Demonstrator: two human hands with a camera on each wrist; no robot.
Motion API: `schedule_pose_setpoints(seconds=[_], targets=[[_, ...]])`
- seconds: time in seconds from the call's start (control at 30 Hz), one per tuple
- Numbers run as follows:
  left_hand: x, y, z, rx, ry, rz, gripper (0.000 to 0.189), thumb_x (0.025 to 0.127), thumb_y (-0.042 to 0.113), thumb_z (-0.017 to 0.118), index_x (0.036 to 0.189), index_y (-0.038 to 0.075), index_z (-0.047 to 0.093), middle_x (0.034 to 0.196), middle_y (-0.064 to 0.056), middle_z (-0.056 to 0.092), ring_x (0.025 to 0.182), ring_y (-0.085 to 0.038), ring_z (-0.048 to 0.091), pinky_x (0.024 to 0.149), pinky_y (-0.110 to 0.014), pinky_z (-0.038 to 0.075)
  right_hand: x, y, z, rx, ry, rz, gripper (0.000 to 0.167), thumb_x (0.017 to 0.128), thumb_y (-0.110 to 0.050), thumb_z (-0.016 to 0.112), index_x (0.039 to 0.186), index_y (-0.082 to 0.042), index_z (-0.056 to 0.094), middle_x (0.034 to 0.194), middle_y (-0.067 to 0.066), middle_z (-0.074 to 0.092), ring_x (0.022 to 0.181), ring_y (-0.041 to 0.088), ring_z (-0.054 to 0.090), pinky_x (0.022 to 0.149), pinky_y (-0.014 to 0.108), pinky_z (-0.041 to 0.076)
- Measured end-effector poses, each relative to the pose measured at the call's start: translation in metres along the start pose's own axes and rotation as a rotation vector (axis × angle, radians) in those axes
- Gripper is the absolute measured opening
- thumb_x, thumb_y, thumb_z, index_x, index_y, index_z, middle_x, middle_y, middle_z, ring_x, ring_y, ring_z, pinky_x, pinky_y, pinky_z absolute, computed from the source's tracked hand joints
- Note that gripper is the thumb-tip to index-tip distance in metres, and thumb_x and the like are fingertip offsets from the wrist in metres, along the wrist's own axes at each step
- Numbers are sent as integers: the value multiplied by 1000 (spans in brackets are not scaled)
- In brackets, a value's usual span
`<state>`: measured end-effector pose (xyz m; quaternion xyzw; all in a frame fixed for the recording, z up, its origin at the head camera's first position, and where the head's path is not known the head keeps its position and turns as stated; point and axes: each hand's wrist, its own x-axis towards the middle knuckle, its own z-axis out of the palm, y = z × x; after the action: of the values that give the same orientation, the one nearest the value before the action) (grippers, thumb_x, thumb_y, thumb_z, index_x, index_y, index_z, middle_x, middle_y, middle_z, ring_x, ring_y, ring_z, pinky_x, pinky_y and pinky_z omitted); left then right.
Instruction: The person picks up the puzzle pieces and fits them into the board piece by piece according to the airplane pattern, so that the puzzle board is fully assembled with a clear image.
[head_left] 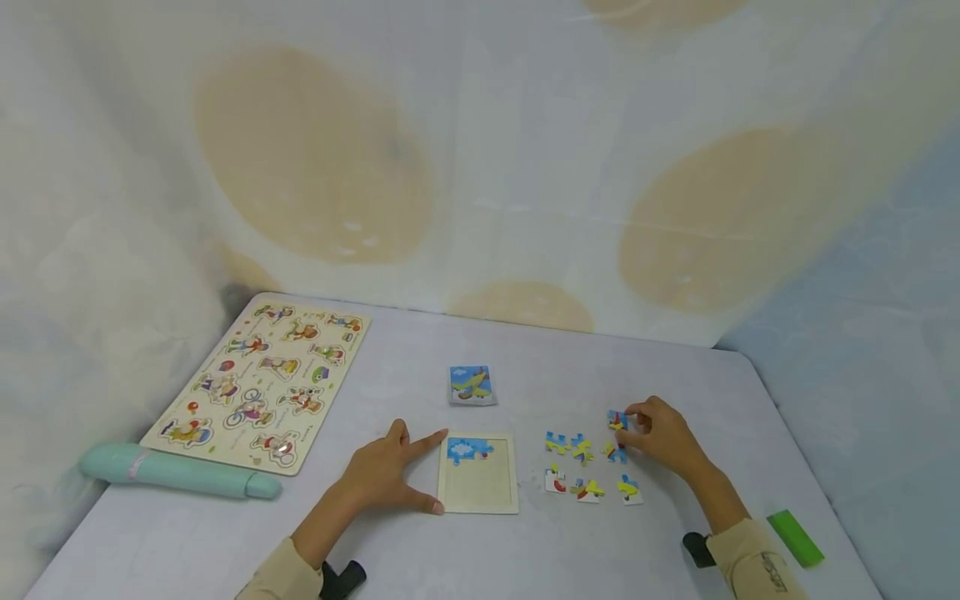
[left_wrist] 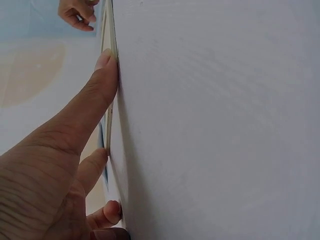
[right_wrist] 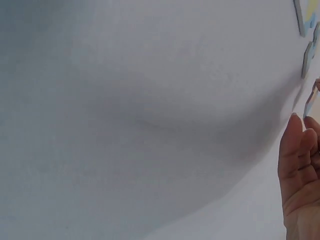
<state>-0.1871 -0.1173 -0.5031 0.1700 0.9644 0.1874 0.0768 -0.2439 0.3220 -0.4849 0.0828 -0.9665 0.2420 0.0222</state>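
Note:
In the head view a square wooden puzzle tray (head_left: 480,492) lies on the table, with joined blue-and-white sky pieces (head_left: 467,450) along its top left. My left hand (head_left: 384,473) spreads thumb and index finger against the tray's left corners; the left wrist view shows its thumb (left_wrist: 102,75) along the tray's edge. Between right thumb and fingers, my right hand (head_left: 663,436) pinches a blue, red and yellow puzzle piece (head_left: 617,419). That piece (right_wrist: 311,102) looks tilted off the table in the right wrist view. Several loose pieces (head_left: 589,490) lie in rows right of the tray.
Behind the tray lies a small airplane picture card (head_left: 471,385). A large peg puzzle board (head_left: 262,383) is at the left, with a mint-green tube-shaped object (head_left: 180,473) before it. A green block (head_left: 796,538) lies beside the right sleeve. Cloth walls (head_left: 525,208) enclose the table.

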Motion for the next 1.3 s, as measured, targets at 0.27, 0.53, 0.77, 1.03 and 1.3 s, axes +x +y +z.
schedule_pose_setpoints(seconds=[0.27, 0.53, 0.77, 1.03, 1.3], targets=[[-1, 2, -3, 6, -8, -26, 102, 56, 72, 83, 146, 39, 48, 95, -3, 36, 65, -15, 39, 54, -27, 29, -7, -24, 6, -9, 12, -93, 34, 79, -21, 83, 105, -5, 70, 86, 3, 54, 71, 12, 43, 59, 25, 37], [0, 1, -4, -5, -1, -22, 102, 56, 71, 84, 145, 38, 49, 94, -3, 36, 66, -15, 39, 54, -28, 30, -13, -63, 16, -33, -6, -195, 32, 76, -21, 86, 101, -8, 71, 83, -1, 53, 66, 6, 41, 55, 21, 37], [1, 0, -3, -7, 1, -16, 102, 55, 71, 83, 146, 38, 49, 94, -3, 36, 65, -15, 38, 54, -28, 29, -19, -95, 25, -25, -47, -277, 31, 75, -23, 85, 99, -7, 72, 82, -1, 54, 64, 1, 40, 53, 20, 38], [0, 2, -3, -6, -4, -30, 102, 55, 71, 84, 145, 38, 49, 94, -3, 36, 65, -15, 38, 54, -27, 29, -19, -119, 34, -55, -90, -268, 28, 75, -26, 80, 98, -11, 72, 86, -5, 55, 66, 1, 44, 57, 19, 40], [-1, 4, -3, -17, -10, -30, 101, 56, 68, 85, 145, 38, 50, 94, -4, 35, 65, -16, 38, 54, -28, 28, -17, -138, 45, -116, -108, -274, 31, 75, -30, 80, 99, -13, 73, 87, -5, 54, 59, 3, 43, 54, 20, 38]])
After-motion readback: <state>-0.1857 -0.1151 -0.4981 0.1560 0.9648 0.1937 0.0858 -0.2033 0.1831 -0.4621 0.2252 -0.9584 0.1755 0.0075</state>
